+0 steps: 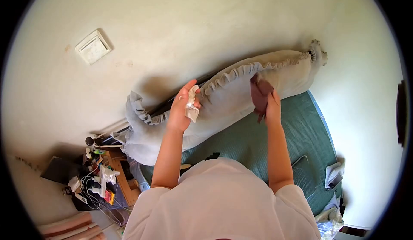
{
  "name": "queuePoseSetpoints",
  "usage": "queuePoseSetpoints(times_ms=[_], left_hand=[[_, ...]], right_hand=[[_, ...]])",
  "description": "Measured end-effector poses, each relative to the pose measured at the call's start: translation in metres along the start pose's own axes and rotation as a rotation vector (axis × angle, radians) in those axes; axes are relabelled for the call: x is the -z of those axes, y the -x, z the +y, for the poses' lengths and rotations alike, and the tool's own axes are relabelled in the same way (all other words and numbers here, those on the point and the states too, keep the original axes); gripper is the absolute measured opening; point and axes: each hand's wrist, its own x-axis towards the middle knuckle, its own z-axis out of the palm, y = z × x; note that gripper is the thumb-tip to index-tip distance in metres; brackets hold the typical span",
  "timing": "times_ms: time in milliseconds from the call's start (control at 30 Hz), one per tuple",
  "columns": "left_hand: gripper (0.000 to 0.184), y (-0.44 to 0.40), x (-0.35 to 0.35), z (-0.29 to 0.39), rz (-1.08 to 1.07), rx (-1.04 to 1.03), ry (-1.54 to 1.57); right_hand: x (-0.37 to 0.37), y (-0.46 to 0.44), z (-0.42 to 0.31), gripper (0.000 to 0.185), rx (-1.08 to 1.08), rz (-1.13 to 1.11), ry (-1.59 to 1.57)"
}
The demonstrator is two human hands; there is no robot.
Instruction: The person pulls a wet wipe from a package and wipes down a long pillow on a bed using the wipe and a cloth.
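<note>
My left hand point(179, 107) is raised in front of the headboard, palm turned inward, and holds a crumpled white tissue or thin cloth point(192, 106) against its partly curled fingers. To the right, my right hand point(273, 107) is closed on the edge of a dark maroon cloth point(261, 93). This cloth hangs loosely bunched on the inner side of that hand. Behind both hands stretches the headboard's grey ruffled cover point(236, 98). Neither hand appears to touch it.
Below lies a bed with a green quilted sheet point(241, 134). A cluttered wooden desk point(124, 184) with cables and a white power strip point(101, 186) stands at left. A switch plate point(93, 47) is on the wall. Plastic bags point(330, 223) sit at lower right.
</note>
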Motion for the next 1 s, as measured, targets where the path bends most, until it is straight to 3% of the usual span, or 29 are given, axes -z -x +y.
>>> queuePoseSetpoints(times_ms=[33,100,133,167,200,233,300,333,400,433,500,567,667,767,833,867,933,967,1000], left_hand=[[0.038,0.006,0.005,0.004,-0.198,0.051,0.345],[0.031,0.009,0.015,0.003,-0.259,0.039,0.318],[0.028,0.010,0.021,-0.002,-0.196,-0.225,-0.337],[0.026,0.013,0.018,-0.001,-0.119,-0.479,-0.991],[0.024,0.019,0.015,0.000,-0.081,-0.414,-0.935],[0.024,0.020,0.012,0.005,-0.081,-0.408,-0.938],[0.022,0.022,0.011,0.011,0.030,-0.070,-0.626],[0.022,0.024,0.016,0.013,0.038,-0.071,-0.625],[0.020,0.029,0.026,0.020,-0.370,-0.092,-1.074],[0.020,0.033,0.025,0.018,-0.369,-0.090,-1.074],[0.019,0.044,0.015,0.008,-0.774,0.089,-0.990],[0.021,0.048,-0.006,-0.017,-0.768,0.352,-0.965],[0.021,0.036,-0.020,-0.055,-0.764,0.385,-1.078],[0.026,0.002,-0.019,-0.052,-0.512,0.363,-0.746],[0.029,-0.019,-0.020,-0.048,-0.343,0.347,-0.518],[0.029,-0.026,-0.016,-0.042,-0.338,0.345,-0.514],[0.040,-0.035,-0.005,-0.028,-0.236,0.282,-0.145],[0.040,-0.036,-0.008,-0.024,-0.234,0.283,-0.146],[0.047,-0.034,-0.011,-0.022,-0.209,0.247,0.096]], right_hand=[[0.006,0.013,0.000,0.030,-0.011,-0.006,0.003],[0.007,0.032,-0.014,0.029,0.592,-0.270,1.015],[0.005,0.036,-0.017,0.029,0.586,-0.271,1.011],[0.003,0.041,-0.021,0.028,0.401,-0.343,0.720],[0.000,0.046,-0.026,0.028,0.216,-0.403,0.427],[-0.004,0.046,-0.031,0.028,0.211,-0.402,0.426],[-0.018,0.041,-0.044,0.023,0.254,-0.350,0.710],[-0.026,0.040,-0.050,0.023,0.253,-0.359,0.709],[-0.044,0.037,-0.065,0.018,0.380,-0.348,0.910],[-0.054,0.037,-0.075,0.018,0.378,-0.349,0.910],[-0.080,0.036,-0.093,0.014,0.622,-0.394,0.919],[-0.106,0.037,-0.097,0.018,0.845,-0.399,0.851],[-0.136,0.074,-0.104,0.039,0.941,-0.615,0.806],[-0.130,0.120,-0.085,0.053,1.025,-0.913,0.982],[-0.114,0.139,-0.063,0.048,0.716,-1.194,0.830],[-0.107,0.141,-0.054,0.048,0.717,-1.201,0.830],[-0.097,0.142,-0.040,0.046,0.685,-1.386,0.786],[-0.097,0.140,-0.035,0.046,0.683,-1.387,0.783],[-0.096,0.141,-0.031,0.048,0.668,-1.382,0.754]])
